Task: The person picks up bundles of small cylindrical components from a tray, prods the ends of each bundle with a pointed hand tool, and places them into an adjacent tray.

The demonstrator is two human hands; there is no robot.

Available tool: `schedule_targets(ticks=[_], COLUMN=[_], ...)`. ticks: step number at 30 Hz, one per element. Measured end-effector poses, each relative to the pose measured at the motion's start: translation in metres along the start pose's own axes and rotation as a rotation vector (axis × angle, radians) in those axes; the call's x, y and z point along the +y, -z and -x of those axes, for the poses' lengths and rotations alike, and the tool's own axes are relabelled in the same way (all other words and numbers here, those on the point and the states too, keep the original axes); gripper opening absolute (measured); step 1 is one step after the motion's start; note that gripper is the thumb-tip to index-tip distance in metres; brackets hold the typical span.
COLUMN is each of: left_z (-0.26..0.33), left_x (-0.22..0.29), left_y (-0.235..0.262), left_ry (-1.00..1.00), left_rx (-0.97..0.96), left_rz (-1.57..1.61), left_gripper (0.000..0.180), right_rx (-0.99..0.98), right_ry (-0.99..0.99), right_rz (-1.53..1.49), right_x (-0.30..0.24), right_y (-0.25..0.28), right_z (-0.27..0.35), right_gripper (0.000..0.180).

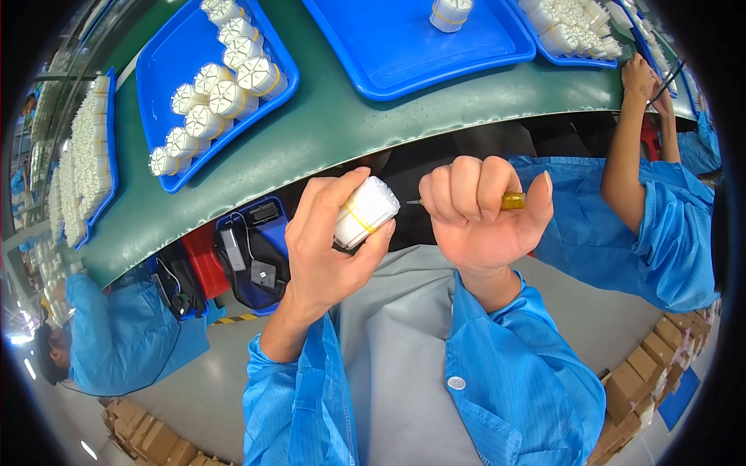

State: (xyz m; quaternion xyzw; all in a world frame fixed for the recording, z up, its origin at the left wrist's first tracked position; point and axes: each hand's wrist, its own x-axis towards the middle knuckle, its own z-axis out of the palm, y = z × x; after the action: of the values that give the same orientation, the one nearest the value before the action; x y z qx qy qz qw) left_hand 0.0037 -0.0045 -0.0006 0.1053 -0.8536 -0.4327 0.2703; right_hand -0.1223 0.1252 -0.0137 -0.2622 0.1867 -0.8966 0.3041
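Over the person's lap, on the near side of the green table (326,116), the left hand (330,252) is clamped on a white cylindrical bundle (373,203) ringed by a yellow band (359,218), with the fingers on its far left side and the thumb on its near right side. The bundle is tilted, running from near left to far right. Just to its right, the right hand (482,213) has its fingers curled around a slim tool with an amber handle (512,201), the thumb standing apart from them; the thin shaft points left at the bundle without touching it. On the table, the left blue tray (175,66) holds similar bundles along its near and right sides, the middle blue tray (388,62) holds a single bundle (451,14) toward its right, and fuller trays stand at the far right and at the left end. Near left, beside the table edge, a blue bin (268,304) carries dark devices and a cable. Co-workers in blue are at left and right, the right one's forearms reaching to the table
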Motion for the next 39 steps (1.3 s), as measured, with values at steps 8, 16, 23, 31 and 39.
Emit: schedule_targets(ticks=[8,16,23,31,39], left_z=[0.012,0.015,0.02,0.019,0.023], left_x=[0.001,0.005,0.0,-0.007,-0.015], left_y=[-0.001,0.0,-0.004,-0.005,-0.009], left_ry=[0.273,0.368,0.587,0.637,0.69], left_rx=[-0.021,-0.074,-0.142,-0.171,-0.146], left_rz=[0.228,0.31,0.833,1.195,1.563], left_gripper=[0.048,0.044,0.042,0.054,0.061], right_rx=[-0.028,-0.131,-0.17,-0.151,-0.171], right_ry=[-0.014,0.022,0.039,0.013,0.041], right_rz=[-0.006,-0.053,-0.067,-0.112,-0.075], right_x=[0.0,-0.002,-0.003,-0.003,-0.003], right_y=[-0.004,-0.012,-0.016,-0.017,-0.011], right_z=[-0.004,-0.011,-0.011,-0.012,-0.012], right_gripper=[0.061,0.062,0.063,0.064,0.063])
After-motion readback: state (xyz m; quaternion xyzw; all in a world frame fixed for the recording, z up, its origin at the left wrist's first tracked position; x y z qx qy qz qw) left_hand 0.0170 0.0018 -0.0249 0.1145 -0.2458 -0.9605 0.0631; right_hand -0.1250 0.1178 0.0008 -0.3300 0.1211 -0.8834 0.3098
